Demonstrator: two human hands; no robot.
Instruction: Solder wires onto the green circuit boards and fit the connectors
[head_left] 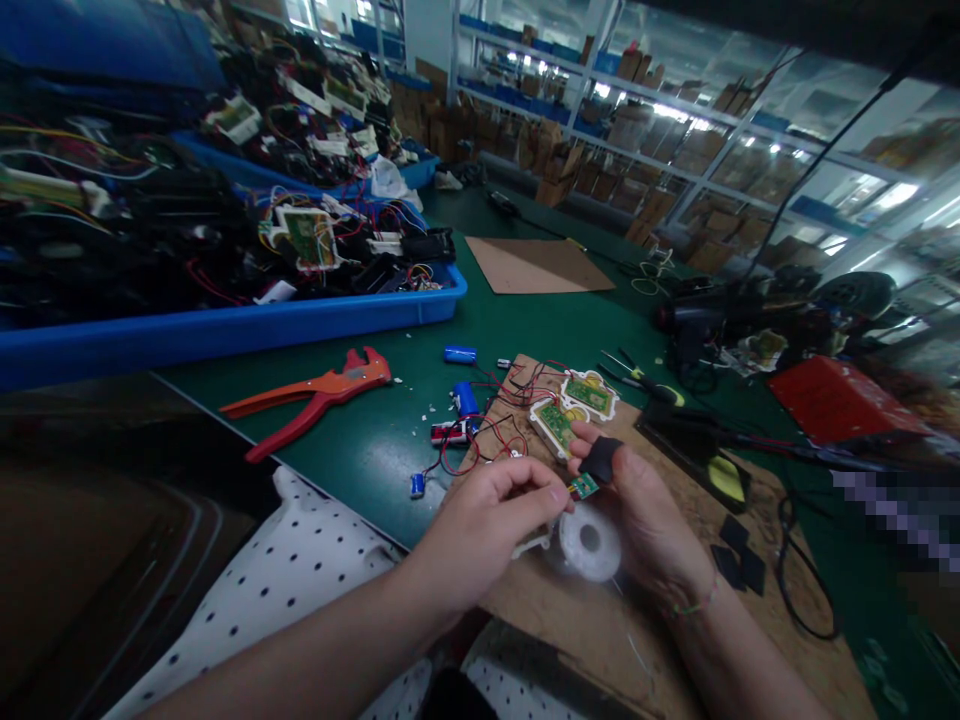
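Observation:
My left hand (502, 515) pinches a small green circuit board (584, 486) between thumb and forefinger at its near edge. Just to the right, my right hand (649, 500) is closed on a black square pad (601, 458), held by thumb and fingers close to the small board. Below the hands lies a spool of clear line (590, 543) on the brown board (547, 590). Beyond them rest two larger green circuit boards in white frames, one nearer (553, 428) and one farther (590, 394). Red and black wires run from these toward blue cylindrical cells (465, 400).
An orange-red cutter (319, 395) lies on the green table at left. Blue bins (360, 318) full of electronic parts stand behind it. Several black pads (739, 555) lie at right, near a soldering-sponge holder (701, 455), pliers (637, 375) and a red box (829, 400). Cardboard (540, 266) lies farther back.

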